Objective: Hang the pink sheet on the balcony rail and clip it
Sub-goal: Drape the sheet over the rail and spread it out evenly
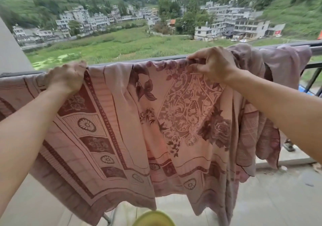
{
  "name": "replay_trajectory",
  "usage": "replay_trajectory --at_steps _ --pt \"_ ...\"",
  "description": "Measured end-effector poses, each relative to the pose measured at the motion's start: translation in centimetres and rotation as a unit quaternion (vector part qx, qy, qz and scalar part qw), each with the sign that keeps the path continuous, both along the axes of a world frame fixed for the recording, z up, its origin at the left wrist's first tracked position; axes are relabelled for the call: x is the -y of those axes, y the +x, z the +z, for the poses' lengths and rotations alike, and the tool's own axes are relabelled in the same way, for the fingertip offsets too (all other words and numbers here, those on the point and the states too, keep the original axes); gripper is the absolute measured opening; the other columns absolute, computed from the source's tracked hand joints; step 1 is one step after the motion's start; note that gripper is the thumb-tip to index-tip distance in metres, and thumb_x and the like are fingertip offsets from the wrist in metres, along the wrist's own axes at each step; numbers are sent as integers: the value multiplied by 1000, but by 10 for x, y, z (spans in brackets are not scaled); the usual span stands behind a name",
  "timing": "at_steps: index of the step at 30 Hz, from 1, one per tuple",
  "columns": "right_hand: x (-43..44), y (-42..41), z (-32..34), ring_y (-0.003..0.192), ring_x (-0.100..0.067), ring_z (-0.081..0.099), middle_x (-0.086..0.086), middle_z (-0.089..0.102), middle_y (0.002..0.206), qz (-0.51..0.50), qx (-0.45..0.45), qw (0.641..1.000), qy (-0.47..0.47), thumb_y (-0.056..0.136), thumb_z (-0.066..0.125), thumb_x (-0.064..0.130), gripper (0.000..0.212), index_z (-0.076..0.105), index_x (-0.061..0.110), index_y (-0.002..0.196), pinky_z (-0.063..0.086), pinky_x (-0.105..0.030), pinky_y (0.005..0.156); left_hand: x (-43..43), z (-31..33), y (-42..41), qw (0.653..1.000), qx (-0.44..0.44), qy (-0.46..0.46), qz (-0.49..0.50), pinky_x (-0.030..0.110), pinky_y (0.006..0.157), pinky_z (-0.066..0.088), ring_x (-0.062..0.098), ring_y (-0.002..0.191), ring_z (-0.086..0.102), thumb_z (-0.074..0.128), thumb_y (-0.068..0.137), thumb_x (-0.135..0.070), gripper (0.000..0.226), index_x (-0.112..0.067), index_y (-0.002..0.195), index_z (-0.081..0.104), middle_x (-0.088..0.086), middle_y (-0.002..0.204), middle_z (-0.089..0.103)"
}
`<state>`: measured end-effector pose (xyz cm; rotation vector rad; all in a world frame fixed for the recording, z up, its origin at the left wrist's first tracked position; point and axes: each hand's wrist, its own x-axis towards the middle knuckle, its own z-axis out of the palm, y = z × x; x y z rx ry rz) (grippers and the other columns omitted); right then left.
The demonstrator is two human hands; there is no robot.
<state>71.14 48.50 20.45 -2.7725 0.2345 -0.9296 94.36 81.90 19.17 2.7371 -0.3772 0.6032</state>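
Note:
The pink sheet (132, 121), printed with dark red flowers and borders, is draped over the dark balcony rail (174, 57) and hangs down toward the floor. My left hand (65, 77) is closed on the sheet's top fold at the left, right on the rail. My right hand (211, 63) pinches the fold on the rail further right, fingers curled over the cloth. The right end of the sheet (285, 60) is bunched over the rail. No clips are visible.
A grey wall (12, 51) stands at the left. A yellow-green round object (153, 218) shows at the bottom edge. The tiled balcony floor (278, 196) lies below, with dark rail posts (311, 79) at the right. Beyond the rail are fields and buildings.

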Motion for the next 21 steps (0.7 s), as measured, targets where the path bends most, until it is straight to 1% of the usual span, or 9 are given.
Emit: replay_trajectory --at_steps 3,5,7,9,12,14,17,19,21 --pt "26 10 14 67 -15 64 0 73 89 2 25 995 100 84 73 30 24 76 14 101 55 -28 57 -1 2 -6 1000 11 -22 -17 61 93 46 42 95 63 8 85 -78 82 -22 135 42 20 117 64" --pt "46 13 26 67 -10 64 -2 72 90 -64 44 992 101 86 70 27 22 75 11 100 56 -21 61 -3 3 -6 998 16 -48 -39 62 91 46 42 91 63 5 80 -83 87 -23 132 41 20 110 65" --pt "68 15 30 75 -14 67 -6 73 96 -168 49 977 119 86 68 32 25 75 11 96 57 -28 68 -6 1 -2 996 16 -69 -57 61 91 46 40 94 63 6 78 -85 90 -23 133 40 19 114 64" --pt "92 16 29 90 -29 67 -13 73 98 -256 9 956 146 77 64 37 34 74 7 88 53 -33 82 -6 -2 1 995 27 -68 -64 61 93 45 38 95 63 11 85 -79 83 -20 136 40 20 112 64" --pt "92 18 34 84 -30 66 -11 72 88 -314 -58 942 106 63 58 36 34 70 11 83 56 -45 83 -5 -5 4 995 56 -50 -71 61 101 38 40 108 59 15 91 -71 76 -17 138 40 23 121 61" --pt "49 19 39 87 -28 64 -5 69 92 -260 -68 961 65 83 61 32 25 70 15 99 55 -42 82 -6 -6 6 996 61 -35 -62 60 108 29 40 115 56 16 94 -67 72 -18 139 41 21 129 58" --pt "-23 31 30 86 -19 63 3 65 98 -50 -88 989 108 88 62 51 43 66 19 116 54 -35 81 -3 -6 3 995 79 -10 -62 53 110 20 38 121 52 17 98 -60 66 -16 139 44 19 136 54" --pt "-42 37 21 76 -19 65 0 71 89 10 -72 992 104 85 68 46 36 74 16 104 57 -34 74 -3 -4 0 994 90 -5 -68 51 109 20 37 123 50 19 100 -57 64 -15 138 47 17 139 52" --pt "-32 37 23 69 -27 67 -7 73 78 -16 -23 994 109 84 71 39 29 78 11 89 58 -38 67 -2 -1 -2 993 94 -10 -70 50 107 24 39 118 53 21 100 -55 61 -13 134 50 21 134 56"
